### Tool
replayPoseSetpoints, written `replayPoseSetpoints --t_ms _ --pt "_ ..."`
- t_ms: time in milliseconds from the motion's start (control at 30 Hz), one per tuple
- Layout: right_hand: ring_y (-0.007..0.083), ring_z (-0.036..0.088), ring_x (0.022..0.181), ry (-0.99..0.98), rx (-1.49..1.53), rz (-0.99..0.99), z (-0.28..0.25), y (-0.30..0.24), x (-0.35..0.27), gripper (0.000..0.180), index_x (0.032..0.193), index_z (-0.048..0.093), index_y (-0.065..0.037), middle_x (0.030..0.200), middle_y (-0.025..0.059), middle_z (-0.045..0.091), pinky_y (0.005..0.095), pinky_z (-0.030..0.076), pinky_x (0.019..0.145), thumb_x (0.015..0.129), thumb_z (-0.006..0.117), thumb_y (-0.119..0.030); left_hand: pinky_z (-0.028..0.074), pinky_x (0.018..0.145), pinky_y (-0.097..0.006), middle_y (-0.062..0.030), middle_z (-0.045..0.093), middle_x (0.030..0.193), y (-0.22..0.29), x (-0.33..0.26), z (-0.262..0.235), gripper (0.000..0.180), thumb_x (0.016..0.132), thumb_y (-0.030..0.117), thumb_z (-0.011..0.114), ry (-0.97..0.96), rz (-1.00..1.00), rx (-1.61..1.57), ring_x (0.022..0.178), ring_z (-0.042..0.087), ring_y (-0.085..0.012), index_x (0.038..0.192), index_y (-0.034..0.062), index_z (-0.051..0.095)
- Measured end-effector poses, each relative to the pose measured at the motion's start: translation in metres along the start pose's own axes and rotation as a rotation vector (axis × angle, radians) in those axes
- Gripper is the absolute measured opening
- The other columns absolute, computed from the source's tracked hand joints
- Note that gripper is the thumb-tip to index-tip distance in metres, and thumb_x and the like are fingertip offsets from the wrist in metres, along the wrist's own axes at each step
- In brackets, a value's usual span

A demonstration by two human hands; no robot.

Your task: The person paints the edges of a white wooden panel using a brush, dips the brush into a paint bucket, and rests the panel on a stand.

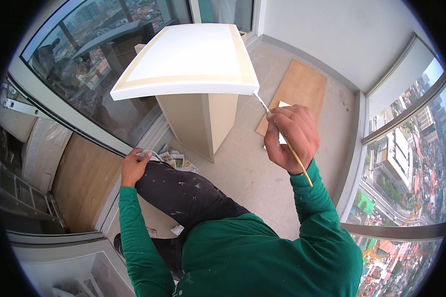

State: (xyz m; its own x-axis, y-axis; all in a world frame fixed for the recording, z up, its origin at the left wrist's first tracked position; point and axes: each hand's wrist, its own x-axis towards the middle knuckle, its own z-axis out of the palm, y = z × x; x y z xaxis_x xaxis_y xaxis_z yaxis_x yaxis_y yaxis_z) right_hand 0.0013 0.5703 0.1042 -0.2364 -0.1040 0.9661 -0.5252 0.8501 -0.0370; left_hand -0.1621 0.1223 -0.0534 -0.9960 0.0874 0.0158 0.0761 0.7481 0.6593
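Tiled balcony floor (pixel 243 168), high above city. White cabinet top (pixel 188 57) painted centre, tan border bare (judging half done). Right hand (pixel 290 136) pinches thin brush (pixel 282 133) at right front corner; left hand (pixel 134 166) fingers curled on knee (pixel 173 185).

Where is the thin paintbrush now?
In the head view, the thin paintbrush is right of centre, held in the right hand, its tip touching the white panel's right edge.

The cabinet (pixel 193 84) blocks the way ahead, and the window (pixel 84 59) is close at its left. The floor (pixel 243 173) at right is open until the board (pixel 297 89).
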Motion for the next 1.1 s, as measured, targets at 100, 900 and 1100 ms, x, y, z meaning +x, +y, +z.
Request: replayPoseSetpoints --t_ms 100,900,1100 --pt "0.0240 0.070 0.076 0.021 0.001 0.001 -0.0022 -0.0013 -0.0009 0.030 0.092 0.070 -0.002 0.086 0.0089 0.074 0.0341 0.051 0.067 0.066 0.070 0.012 0.057 0.075 -0.038 -0.0197 0.079 0.088 0.0006 -0.0009 -0.0006 0.056 0.090 0.038 0.084 0.004 -0.004 0.000 0.078 0.075 -0.0257 0.124 -0.0032 0.071" --pt "0.0216 0.069 0.073 -0.033 0.007 -0.004 -0.0037 -0.0015 0.0009 0.029 0.090 0.070 -0.004 0.084 0.0066 0.074 0.0331 0.048 0.068 0.065 0.070 0.011 0.057 0.072 -0.037 -0.0191 0.078 0.086 -0.0002 -0.0006 -0.0009 0.051 0.089 0.035 0.085 0.008 0.013 0.006 0.076 0.075 -0.0244 0.118 -0.0038 0.070" --pt "0.0212 0.069 0.072 0.010 -0.001 0.001 -0.0025 0.0004 -0.0018 0.030 0.090 0.070 -0.004 0.084 0.0067 0.074 0.0333 0.048 0.068 0.065 0.070 0.012 0.057 0.074 -0.038 -0.0186 0.079 0.087 0.0012 -0.0007 -0.0012 0.051 0.088 0.035 0.085 -0.001 0.004 -0.012 0.076 0.074 -0.0243 0.118 -0.0032 0.070"
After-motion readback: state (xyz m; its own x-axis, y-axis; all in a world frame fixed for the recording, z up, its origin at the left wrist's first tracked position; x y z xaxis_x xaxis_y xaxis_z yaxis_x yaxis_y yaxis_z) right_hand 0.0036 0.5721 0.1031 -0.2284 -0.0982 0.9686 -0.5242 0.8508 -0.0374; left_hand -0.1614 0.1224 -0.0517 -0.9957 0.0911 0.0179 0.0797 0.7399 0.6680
